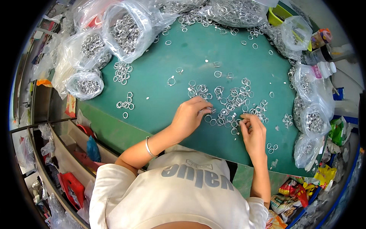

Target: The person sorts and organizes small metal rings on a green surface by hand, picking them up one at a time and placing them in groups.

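Observation:
A loose pile of silver-coloured rings (237,97) lies on the green tabletop in front of me. At the pile's left edge my left hand (189,115) has its thumb and fingers pinched together on a few rings (211,110). My right hand (253,131) is over the pile's near right side, its fingers curled and the thumb close to the fingertips. Whatever those fingertips may hold is too small to make out. Rings (260,110) lie right beside it. A smaller cluster of rings (199,91) sits just beyond my left hand.
Clear plastic bags full of rings (126,34) line the table's far left and far edge, with more bags (315,121) along the right. Small ring groups (122,72) lie at left. A white-capped bottle (324,70) stands at right. Open drawers (76,137) are at lower left.

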The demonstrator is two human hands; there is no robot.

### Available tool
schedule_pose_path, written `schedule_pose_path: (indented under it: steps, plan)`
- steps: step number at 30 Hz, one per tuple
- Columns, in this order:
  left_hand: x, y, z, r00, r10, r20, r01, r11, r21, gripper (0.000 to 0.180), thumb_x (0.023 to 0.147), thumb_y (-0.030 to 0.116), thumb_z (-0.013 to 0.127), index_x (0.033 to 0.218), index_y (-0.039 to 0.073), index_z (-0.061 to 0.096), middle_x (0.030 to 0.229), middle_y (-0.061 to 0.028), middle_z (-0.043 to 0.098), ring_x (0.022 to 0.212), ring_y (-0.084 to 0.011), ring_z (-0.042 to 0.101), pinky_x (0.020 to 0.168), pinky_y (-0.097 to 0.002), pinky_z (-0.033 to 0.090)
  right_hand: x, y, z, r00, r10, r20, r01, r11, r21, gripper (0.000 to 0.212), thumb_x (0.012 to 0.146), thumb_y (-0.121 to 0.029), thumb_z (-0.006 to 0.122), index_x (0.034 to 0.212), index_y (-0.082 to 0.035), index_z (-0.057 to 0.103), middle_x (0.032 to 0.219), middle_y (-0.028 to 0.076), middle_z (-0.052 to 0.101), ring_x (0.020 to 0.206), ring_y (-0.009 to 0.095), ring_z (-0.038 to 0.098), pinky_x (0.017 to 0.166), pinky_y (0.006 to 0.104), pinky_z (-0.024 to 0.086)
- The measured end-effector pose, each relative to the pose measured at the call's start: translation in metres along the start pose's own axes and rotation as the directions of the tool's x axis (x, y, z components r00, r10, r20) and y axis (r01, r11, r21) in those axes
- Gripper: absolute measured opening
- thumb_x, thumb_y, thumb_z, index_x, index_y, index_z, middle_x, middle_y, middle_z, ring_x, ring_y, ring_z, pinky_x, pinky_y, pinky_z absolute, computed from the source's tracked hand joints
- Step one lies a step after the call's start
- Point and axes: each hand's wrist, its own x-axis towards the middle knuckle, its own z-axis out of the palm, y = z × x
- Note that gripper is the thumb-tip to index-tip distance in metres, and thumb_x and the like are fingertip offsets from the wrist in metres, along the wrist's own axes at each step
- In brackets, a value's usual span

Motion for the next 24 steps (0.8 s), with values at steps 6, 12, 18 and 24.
schedule_pose_path:
  steps: [6,12,18,24]
  plan:
    - [0.019,0.019,0.001,0.990,-0.030,0.135,-0.011,0.955,0.297,0.013,0.078,0.008,0.067,0.091,0.005,0.069,0.077,-0.0101,0.059,0.070,-0.0298,0.061,0.056,-0.0378,0.047,0.020,0.020,-0.015,0.970,-0.195,-0.145,0.144,0.943,-0.301,0.020,0.075,-0.001,0.068,0.095,-0.001,0.064,0.095,0.013,0.057,0.089,0.031,0.053,0.077,0.0396,0.044]
    - [0.047,0.013,0.032,0.906,0.027,0.422,-0.256,0.829,0.497,0.009,0.077,0.007,0.068,0.085,0.003,0.066,0.083,-0.0094,0.058,0.066,-0.0277,0.059,0.056,-0.0362,0.047,0.042,0.029,0.010,0.970,-0.154,-0.187,0.057,0.895,-0.443,0.015,0.071,-0.004,0.072,0.085,-0.003,0.064,0.095,0.009,0.056,0.092,0.028,0.050,0.081,0.0375,0.038]
    - [0.039,-0.001,0.013,0.971,-0.004,0.238,0.061,0.971,-0.230,0.008,0.082,0.002,0.064,0.090,0.002,0.062,0.088,-0.0101,0.061,0.069,-0.0181,0.058,0.057,-0.0283,0.047,0.010,0.028,-0.009,0.991,0.095,-0.096,-0.051,0.923,0.381,0.013,0.074,0.003,0.066,0.085,-0.003,0.065,0.093,0.007,0.064,0.086,0.018,0.057,0.072,0.0284,0.042]
    - [0.013,0.014,0.009,0.513,-0.238,0.825,0.830,-0.109,-0.547,0.011,0.087,0.009,0.054,0.091,0.000,0.058,0.100,-0.0141,0.062,0.078,-0.0163,0.059,0.053,-0.0226,0.043,-0.011,-0.018,0.013,0.946,-0.283,-0.159,0.309,0.935,0.172,0.020,0.070,0.007,0.065,0.089,0.000,0.063,0.091,0.012,0.063,0.084,0.028,0.058,0.075,0.0344,0.046]
